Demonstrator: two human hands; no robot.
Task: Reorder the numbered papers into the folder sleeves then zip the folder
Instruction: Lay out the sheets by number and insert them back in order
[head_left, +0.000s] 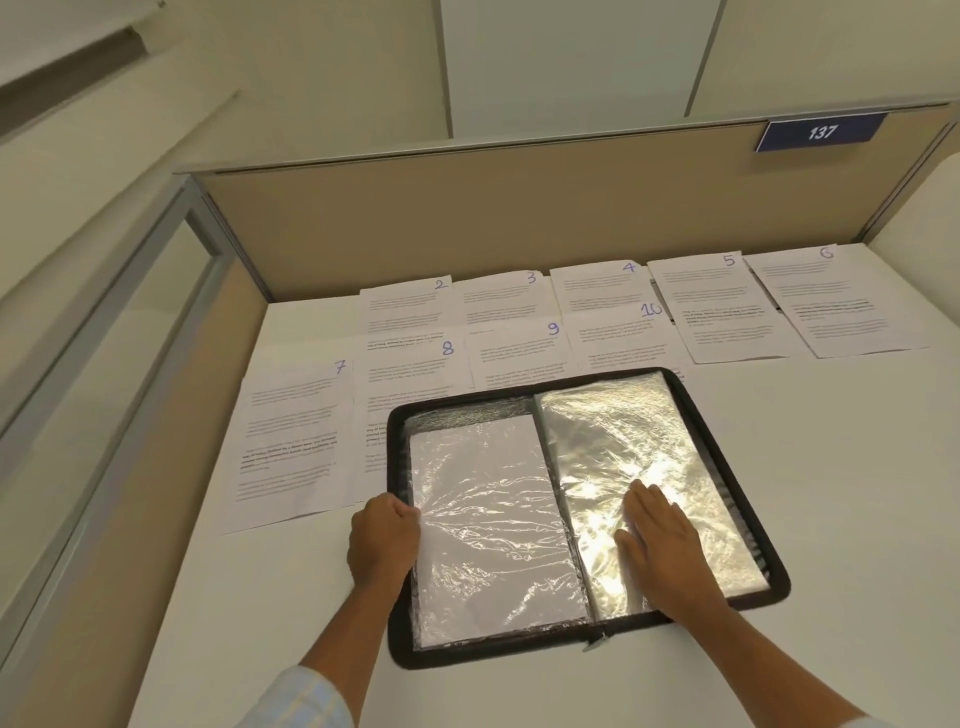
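A black zip-around folder lies open on a white desk, overlapping the nearest of the white printed papers hand-numbered 2 to 10 that lie in rows behind it. The person's left hand curls round the outer edge of the clear plastic left sleeve, which holds a white sheet. The right hand lies flat, fingers straight, on the crinkled right sleeves.

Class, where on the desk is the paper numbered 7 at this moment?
In the head view, paper 7 lies at the left end of the nearer row, beside paper 8, just left of the open folder.
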